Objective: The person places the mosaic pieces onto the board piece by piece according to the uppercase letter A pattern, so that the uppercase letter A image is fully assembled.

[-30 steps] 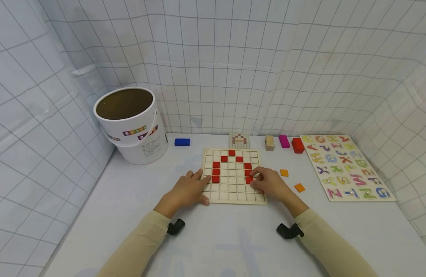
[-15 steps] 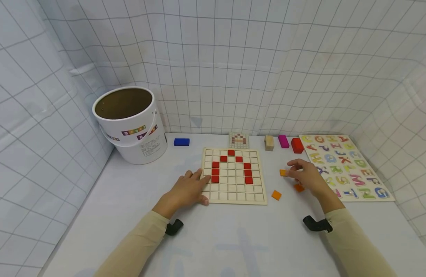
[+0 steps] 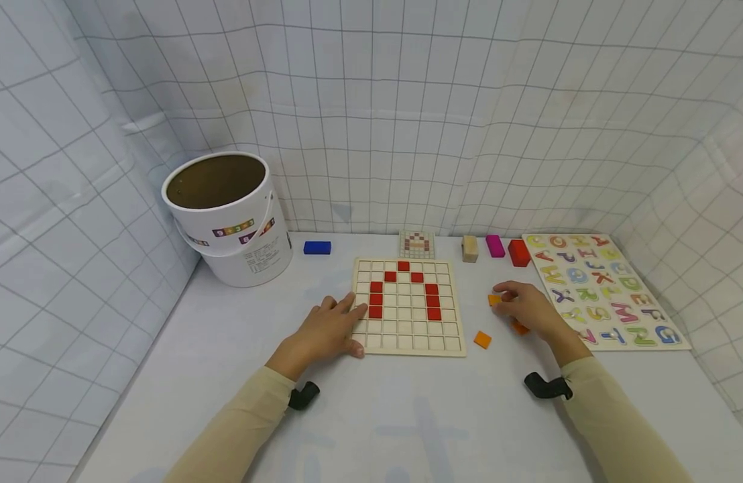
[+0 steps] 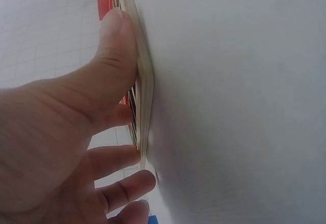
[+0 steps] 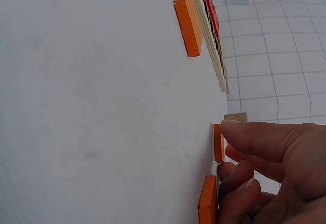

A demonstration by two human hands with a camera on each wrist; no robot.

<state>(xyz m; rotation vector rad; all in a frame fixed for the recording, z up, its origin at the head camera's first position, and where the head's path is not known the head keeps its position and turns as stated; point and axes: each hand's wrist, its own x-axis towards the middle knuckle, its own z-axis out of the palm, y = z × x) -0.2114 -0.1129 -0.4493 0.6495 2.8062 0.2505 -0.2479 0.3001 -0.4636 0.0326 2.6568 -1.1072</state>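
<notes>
A pale wooden grid board (image 3: 404,335) carries red square tiles (image 3: 434,314) in an arch-like pattern. My left hand (image 3: 328,329) rests at its left edge, the index finger reaching onto the board and the thumb at the near corner; the left wrist view shows the fingers fairly straight. Around an orange tile (image 3: 494,300) right of the board, the thumb and index finger of my right hand (image 3: 528,312) are spread on either side. That tile (image 5: 218,142) lies on the table in the right wrist view, with no clear grip on it. A second orange tile (image 3: 519,327) is partly under the hand.
Another orange tile (image 3: 483,339) lies beside the board. A small pattern card (image 3: 417,245) stands behind it. Blue (image 3: 317,248), plain wooden (image 3: 470,249), magenta (image 3: 495,246) and red (image 3: 519,253) blocks line the back. A white bucket (image 3: 245,261) stands left, a letter puzzle (image 3: 601,295) right.
My right hand has left the board's right side and moved right to the orange tiles, then slightly left toward one. An orange tile now lies beside the board. The left hand stays put.
</notes>
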